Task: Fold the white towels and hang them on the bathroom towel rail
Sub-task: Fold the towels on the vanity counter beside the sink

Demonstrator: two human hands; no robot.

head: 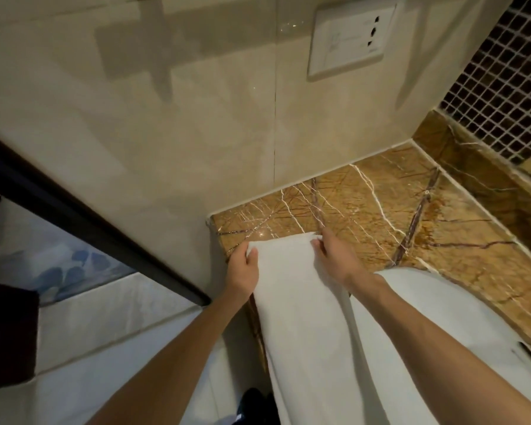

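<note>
Both of your hands are on one white towel (301, 302), so read it from the left corner across. Your left hand (244, 266) is curled round the towel's far-left corner, thumb on top of the cloth, right at the end of the brown marble counter (380, 204). Between your hands the far edge lies flat on the stone. The rest runs back toward you as a long narrow strip and drops over the counter's front edge, out of view at the bottom.

Expect it to be soft and limp, with no stiffness of its own. It will likely sag wherever you let go, and the hanging part will probably drag the edge off the polished marble, which looks slick. Judge the weight as light to moderate. Corners are the sensible hold, since they keep the edge square for the next fold.

Your right hand (334, 253) pinches the far-right corner, fingers bent down onto the cloth and stone. Just right of that forearm lies more white material (442, 317); whether it is a second towel cannot be told. No towel rail is in view, so hanging looks some way off.
</note>
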